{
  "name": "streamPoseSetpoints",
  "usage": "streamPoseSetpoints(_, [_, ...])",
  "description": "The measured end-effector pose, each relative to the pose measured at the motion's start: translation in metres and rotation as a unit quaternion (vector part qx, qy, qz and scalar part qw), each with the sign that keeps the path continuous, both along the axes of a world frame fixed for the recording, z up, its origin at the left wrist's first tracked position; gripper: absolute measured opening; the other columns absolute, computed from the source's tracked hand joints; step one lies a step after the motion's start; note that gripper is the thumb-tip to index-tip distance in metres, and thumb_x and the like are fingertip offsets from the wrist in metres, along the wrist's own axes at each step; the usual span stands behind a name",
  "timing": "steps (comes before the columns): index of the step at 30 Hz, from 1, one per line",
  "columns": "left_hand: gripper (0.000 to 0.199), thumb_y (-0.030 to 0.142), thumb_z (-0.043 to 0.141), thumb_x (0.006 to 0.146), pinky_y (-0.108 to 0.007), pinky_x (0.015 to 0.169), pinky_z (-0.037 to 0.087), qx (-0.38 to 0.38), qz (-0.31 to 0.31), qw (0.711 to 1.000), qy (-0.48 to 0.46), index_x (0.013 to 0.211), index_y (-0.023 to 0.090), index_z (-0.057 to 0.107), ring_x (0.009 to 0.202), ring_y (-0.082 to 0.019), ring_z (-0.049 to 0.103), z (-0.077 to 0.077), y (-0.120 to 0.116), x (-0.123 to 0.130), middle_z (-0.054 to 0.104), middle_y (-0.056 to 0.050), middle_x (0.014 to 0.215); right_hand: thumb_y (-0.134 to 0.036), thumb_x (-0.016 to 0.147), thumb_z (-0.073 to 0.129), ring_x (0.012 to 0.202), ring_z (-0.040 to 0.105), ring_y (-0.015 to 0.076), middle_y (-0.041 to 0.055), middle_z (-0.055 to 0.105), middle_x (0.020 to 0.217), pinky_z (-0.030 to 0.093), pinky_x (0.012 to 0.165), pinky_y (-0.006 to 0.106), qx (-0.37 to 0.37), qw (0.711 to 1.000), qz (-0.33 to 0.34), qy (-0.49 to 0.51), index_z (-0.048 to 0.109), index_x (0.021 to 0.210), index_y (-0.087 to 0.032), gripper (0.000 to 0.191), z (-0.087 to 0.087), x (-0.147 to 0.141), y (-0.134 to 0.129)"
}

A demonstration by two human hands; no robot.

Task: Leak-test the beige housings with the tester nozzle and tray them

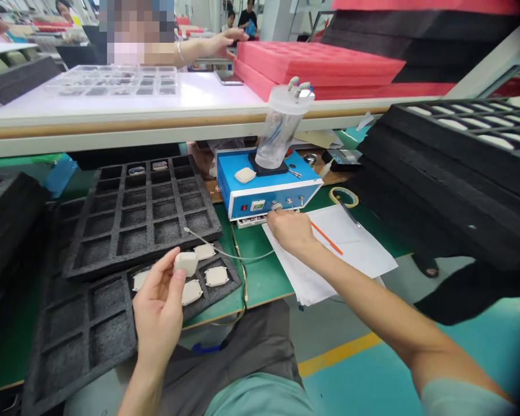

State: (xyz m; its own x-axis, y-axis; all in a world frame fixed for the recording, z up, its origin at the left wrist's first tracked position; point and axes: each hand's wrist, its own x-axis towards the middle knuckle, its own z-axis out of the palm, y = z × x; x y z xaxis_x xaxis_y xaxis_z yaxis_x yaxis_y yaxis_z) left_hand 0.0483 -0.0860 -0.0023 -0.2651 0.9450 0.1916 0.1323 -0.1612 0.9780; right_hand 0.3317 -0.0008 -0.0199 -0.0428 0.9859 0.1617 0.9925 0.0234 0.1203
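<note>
Between the thumb and fingers of my left hand (158, 306) is a small beige square plastic case (186, 263), held upright above a black foam tray (112, 341). More such cases, including one beige case (216, 276), lie in that tray's pockets. My right hand (292, 231) reaches to the front panel of a blue control box (260, 188), its fingers closed around a grey knob (277, 206). A thin grey tube (247, 257) curves from beneath my right hand toward the trays. Another beige case (245, 175) rests on the box beside a clear cylinder (278, 130).
A second foam tray (143, 214) overlaps the first. White papers (329, 248), an orange stick (327, 238) and a tape roll (344, 197) lie right of the box. Black foam trays (437, 173) are stacked at right. Across the shelf (208, 107), a person's hand touches red foam (316, 63).
</note>
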Motion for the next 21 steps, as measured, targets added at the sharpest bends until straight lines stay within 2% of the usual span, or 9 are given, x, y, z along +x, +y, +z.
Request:
streamPoseSetpoints(2, [0.04,0.035,0.076,0.086,-0.032,0.092,0.059,0.042,-0.032,0.998,0.037,0.122,0.02,0.072,0.1,-0.023,0.074,0.022,0.02,0.01,0.076,-0.008,0.108,-0.022,0.101,0.047,0.097,0.072,0.0281,0.0178,0.078,0.101,0.051,0.081,0.036,0.087,0.994,0.003,0.069,0.075,0.109,-0.014,0.031,-0.002,0.006,-0.014])
streamPoseSetpoints(3, [0.037,0.031,0.075,0.086,-0.031,0.089,0.058,0.066,-0.057,0.995,0.05,0.122,0.02,0.071,0.098,-0.022,0.073,0.033,0.035,0.018,0.076,-0.007,0.105,-0.027,0.102,0.048,0.1,0.071,0.0278,0.0166,0.077,0.105,0.052,0.084,0.037,0.157,0.979,-0.005,0.13,0.073,0.114,-0.015,0.031,-0.006,0.009,-0.022])
streamPoseSetpoints(5, [0.029,0.024,0.07,0.087,-0.03,0.087,0.057,0.1,-0.122,0.985,0.073,0.115,0.02,0.07,0.096,-0.02,0.071,0.052,0.075,0.042,0.075,-0.006,0.102,-0.034,0.098,0.056,0.101,0.068,0.0266,0.0163,0.073,0.115,0.054,0.081,0.037,0.294,0.907,-0.054,0.297,0.065,0.129,-0.017,0.037,-0.015,0.012,-0.038])
streamPoseSetpoints(7, [0.022,0.016,0.064,0.086,-0.032,0.089,0.055,0.089,-0.172,0.977,0.089,0.107,0.02,0.071,0.096,-0.02,0.069,0.066,0.12,0.072,0.074,-0.006,0.103,-0.039,0.09,0.064,0.095,0.066,0.0236,0.0166,0.067,0.125,0.056,0.071,0.034,0.338,0.803,-0.129,0.474,0.054,0.141,-0.018,0.056,-0.026,0.011,-0.05])
streamPoseSetpoints(10, [0.019,0.014,0.06,0.086,-0.034,0.078,0.056,0.029,-0.197,0.977,0.073,0.102,0.014,0.071,0.076,-0.018,0.068,0.076,0.175,0.114,0.073,-0.009,0.09,-0.047,0.079,0.072,0.085,0.067,0.0189,0.014,0.062,0.128,0.055,0.057,0.028,0.244,0.658,-0.196,0.685,0.048,0.142,-0.021,0.072,-0.035,0.001,-0.06])
streamPoseSetpoints(13, [0.03,0.017,0.072,0.079,-0.036,0.075,0.058,0.036,-0.214,0.972,0.088,0.108,0.011,0.069,0.072,-0.019,0.068,0.075,0.201,0.14,0.072,-0.009,0.086,-0.051,0.072,0.079,0.078,0.069,0.0175,0.0106,0.066,0.12,0.053,0.049,0.025,0.148,0.557,-0.185,0.796,0.052,0.134,-0.021,0.074,-0.032,-0.009,-0.064])
streamPoseSetpoints(15, [0.039,0.014,0.078,0.071,-0.038,0.082,0.058,0.06,-0.209,0.969,0.119,0.109,0.011,0.07,0.079,-0.021,0.07,0.071,0.205,0.144,0.074,-0.01,0.091,-0.048,0.07,0.083,0.072,0.069,0.0166,0.0096,0.071,0.109,0.051,0.046,0.023,0.106,0.515,-0.164,0.835,0.055,0.128,-0.018,0.071,-0.027,-0.013,-0.065])
streamPoseSetpoints(17, [0.037,0.01,0.078,0.069,-0.041,0.092,0.055,0.088,-0.194,0.962,0.169,0.106,0.013,0.072,0.091,-0.025,0.072,0.067,0.204,0.143,0.075,-0.012,0.099,-0.044,0.068,0.086,0.065,0.067,0.0152,0.0092,0.075,0.098,0.049,0.043,0.021,0.065,0.483,-0.151,0.86,0.058,0.122,-0.016,0.066,-0.023,-0.015,-0.067])
streamPoseSetpoints(21, [0.023,0.01,0.07,0.082,-0.042,0.105,0.047,0.124,-0.167,0.935,0.287,0.103,0.016,0.075,0.108,-0.028,0.069,0.062,0.192,0.138,0.077,-0.012,0.112,-0.041,0.065,0.09,0.06,0.065,0.0135,0.0076,0.078,0.087,0.048,0.043,0.019,0.011,0.452,-0.151,0.879,0.067,0.112,-0.015,0.058,-0.025,-0.016,-0.075])
